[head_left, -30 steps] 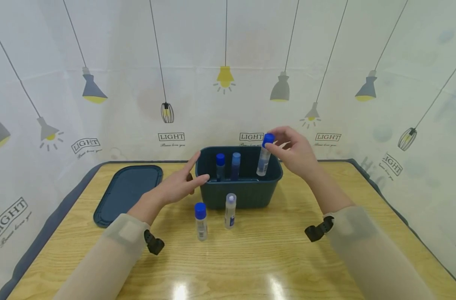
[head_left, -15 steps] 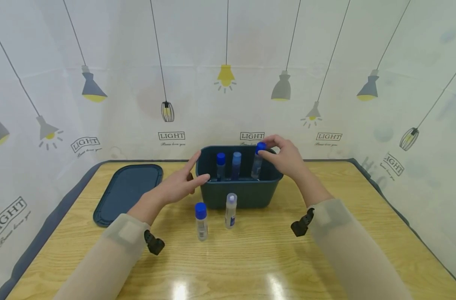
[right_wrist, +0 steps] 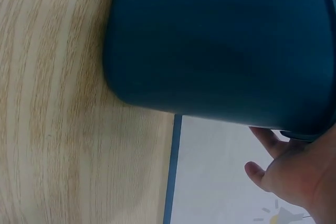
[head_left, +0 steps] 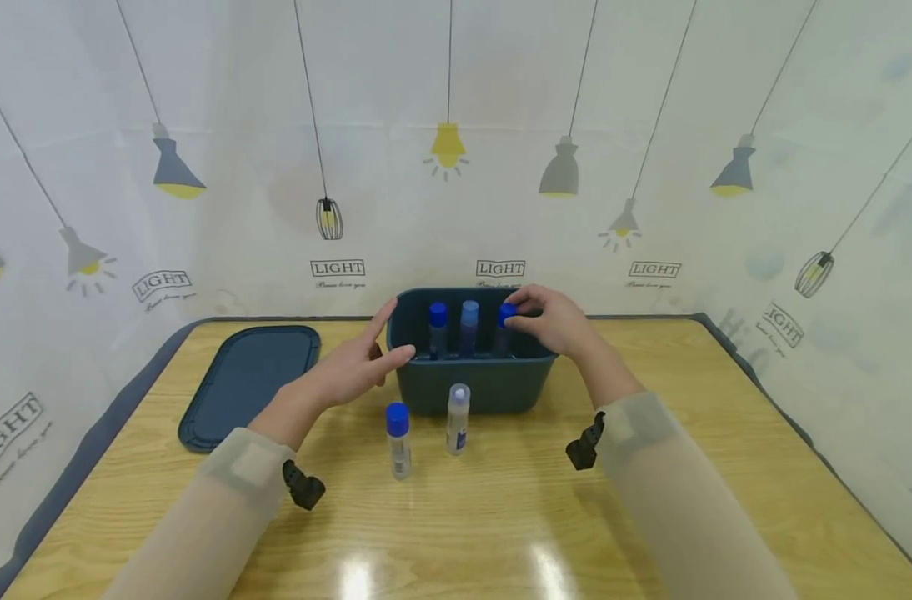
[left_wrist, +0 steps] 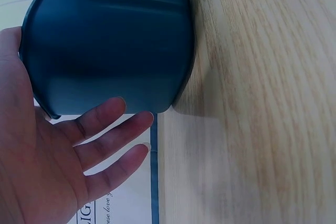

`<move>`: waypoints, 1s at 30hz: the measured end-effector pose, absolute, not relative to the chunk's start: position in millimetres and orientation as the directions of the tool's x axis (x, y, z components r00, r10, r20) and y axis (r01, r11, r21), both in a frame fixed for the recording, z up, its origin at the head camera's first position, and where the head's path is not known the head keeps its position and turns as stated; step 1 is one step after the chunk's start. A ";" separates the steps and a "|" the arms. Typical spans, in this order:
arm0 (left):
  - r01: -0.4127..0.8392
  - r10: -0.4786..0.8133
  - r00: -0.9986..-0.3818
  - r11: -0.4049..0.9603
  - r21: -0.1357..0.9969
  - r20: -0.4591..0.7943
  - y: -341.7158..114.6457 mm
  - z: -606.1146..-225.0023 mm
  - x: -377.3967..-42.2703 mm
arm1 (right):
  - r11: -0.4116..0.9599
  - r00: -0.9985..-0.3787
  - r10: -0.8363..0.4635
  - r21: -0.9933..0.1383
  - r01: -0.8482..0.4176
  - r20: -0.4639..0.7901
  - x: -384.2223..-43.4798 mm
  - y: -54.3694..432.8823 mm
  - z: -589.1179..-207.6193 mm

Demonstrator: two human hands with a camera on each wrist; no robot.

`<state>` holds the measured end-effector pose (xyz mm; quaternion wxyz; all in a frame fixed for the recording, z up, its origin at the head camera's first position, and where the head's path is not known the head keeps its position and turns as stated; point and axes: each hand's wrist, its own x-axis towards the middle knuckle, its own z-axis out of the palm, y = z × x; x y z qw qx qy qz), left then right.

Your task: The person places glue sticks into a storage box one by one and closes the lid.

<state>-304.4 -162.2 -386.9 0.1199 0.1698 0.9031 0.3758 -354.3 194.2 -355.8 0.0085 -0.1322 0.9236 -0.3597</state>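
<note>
Plastic-looking, likely light: hold tube (head_left: 502, 340) by cap (head_left: 506, 312), pinched in right hand (head_left: 552, 319), with left hand (head_left: 347, 367) spread on bin (head_left: 501, 388)

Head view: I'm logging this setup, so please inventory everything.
Rectangular plastic bin: 1, dark teal, on table
Flat plastic lid or tray: 1, dark blue, left of bin
Cylindrical plastic tubes: 2, blue-capped, in bin
Held cylindrical plastic tube: 1, blue-capped, in bin, right
Cylindrical front tubes: 2, clear, one blue-capped, before bin
Wood-grain table: 1, light brown, under bin
Lamp-printed sheet: 1, white, behind table
Wrist cameras: 2, black, one per wrist
Long sleeves: 2, cream, both arms
Left hand: 1, bare, at bin's left end
Right hand: 1, bare, pinching held tube's cap
</note>
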 end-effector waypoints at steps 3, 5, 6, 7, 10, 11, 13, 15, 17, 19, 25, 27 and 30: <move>0.223 0.401 -0.912 0.660 0.718 -0.086 -162.4 -386.3 -304.5 | 0.719 -0.969 -0.240 -0.659 -0.222 0.064 -354.0 193.5 -355.0; 0.225 0.406 -0.910 0.657 0.719 -0.087 -162.4 -385.9 -304.5 | 0.724 -0.970 -0.234 -0.656 -0.216 0.061 -353.6 193.5 -354.7; 0.226 0.407 -0.909 0.657 0.719 -0.087 -162.5 -385.8 -304.5 | 0.725 -0.971 -0.233 -0.655 -0.215 0.062 -353.3 193.4 -354.3; 0.227 0.407 -0.909 0.657 0.719 -0.086 -162.5 -385.8 -304.4 | 0.725 -0.970 -0.234 -0.654 -0.216 0.062 -353.2 193.3 -354.3; 0.226 0.403 -0.911 0.660 0.717 -0.084 -162.8 -385.7 -303.7 | 0.720 -0.970 -0.236 -0.659 -0.216 0.060 -352.9 192.3 -353.7; 0.227 0.403 -0.912 0.660 0.717 -0.082 -162.9 -386.0 -303.6 | 0.719 -0.970 -0.236 -0.661 -0.215 0.058 -353.0 192.0 -353.5; 0.227 0.401 -0.913 0.657 0.718 -0.078 -162.8 -386.6 -303.8 | 0.720 -0.970 -0.235 -0.660 -0.214 0.058 -353.3 191.7 -353.6; 0.229 0.400 -0.913 0.656 0.720 -0.074 -162.6 -387.3 -304.3 | 0.721 -0.970 -0.236 -0.659 -0.216 0.060 -353.7 191.7 -354.2; 0.229 0.400 -0.914 0.654 0.721 -0.072 -162.6 -387.7 -304.7 | 0.725 -0.969 -0.238 -0.653 -0.220 0.063 -354.0 191.7 -354.3; 0.230 0.400 -0.914 0.654 0.720 -0.071 -162.7 -387.9 -305.0 | 0.725 -0.969 -0.239 -0.652 -0.222 0.064 -353.9 191.7 -354.8; 0.229 0.400 -0.913 0.656 0.719 -0.074 -162.4 -386.8 -304.4 | 0.707 -0.970 -0.233 -0.673 -0.218 0.069 -352.6 193.0 -356.2; 0.228 0.401 -0.913 0.656 0.720 -0.076 -162.2 -385.9 -304.1 | 0.698 -0.970 -0.229 -0.682 -0.217 0.074 -352.3 193.4 -356.4; 0.226 0.404 -0.911 0.654 0.722 -0.080 -162.1 -385.7 -304.0 | 0.684 -0.973 -0.215 -0.698 -0.211 0.084 -352.0 194.3 -357.0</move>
